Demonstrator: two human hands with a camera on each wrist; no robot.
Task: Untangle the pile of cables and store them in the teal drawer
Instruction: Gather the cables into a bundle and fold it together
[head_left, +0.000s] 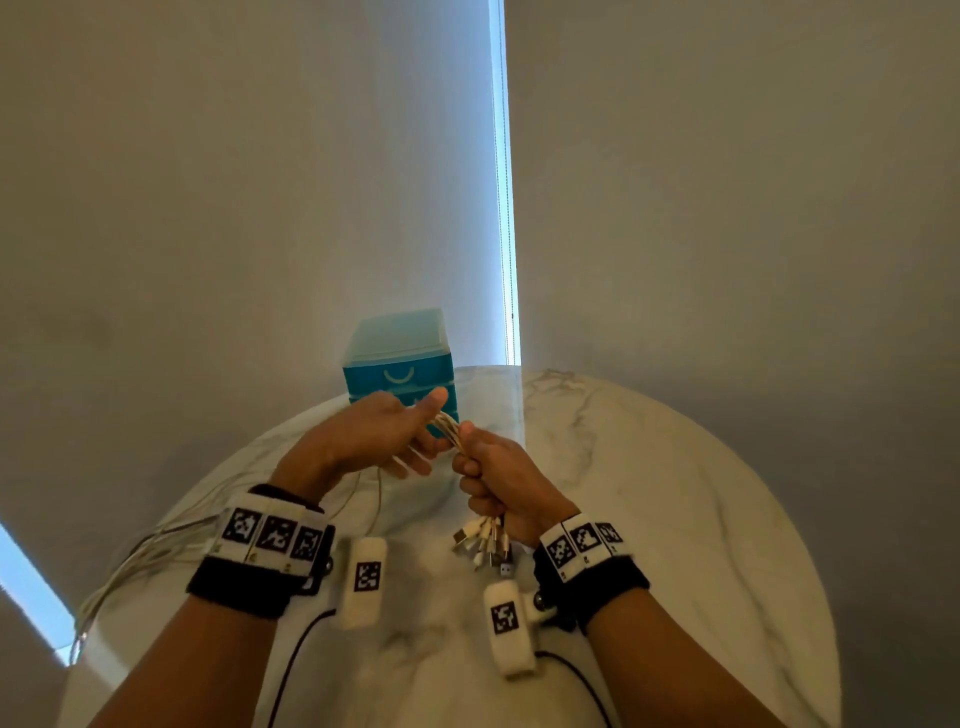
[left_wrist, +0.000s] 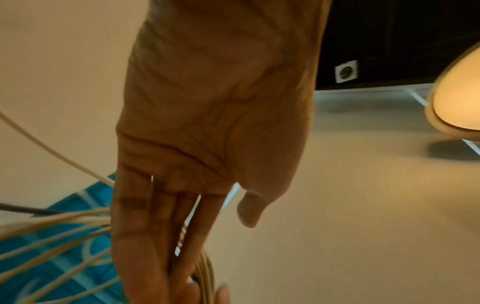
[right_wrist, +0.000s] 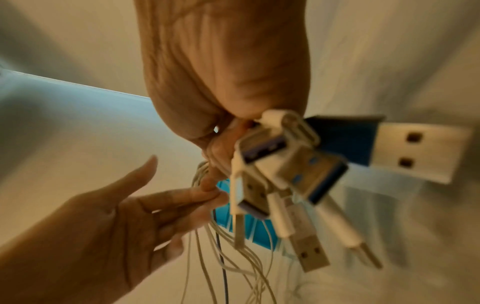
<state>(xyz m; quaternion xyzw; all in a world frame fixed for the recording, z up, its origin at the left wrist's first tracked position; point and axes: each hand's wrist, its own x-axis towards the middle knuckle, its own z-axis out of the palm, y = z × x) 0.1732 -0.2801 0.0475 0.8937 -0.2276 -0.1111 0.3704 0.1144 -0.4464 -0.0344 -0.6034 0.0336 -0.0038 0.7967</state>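
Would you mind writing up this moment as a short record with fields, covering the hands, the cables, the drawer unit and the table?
right hand: fist closed round the cable bundle, plugs hanging out below
left hand: fingers nearly straight, cables running between thumb and fingers
loose cable lengths: trail left over the table edge
teal drawer unit: at the table's far side, top drawer closed
table: round, marble-look top
progress: no cable stored yet
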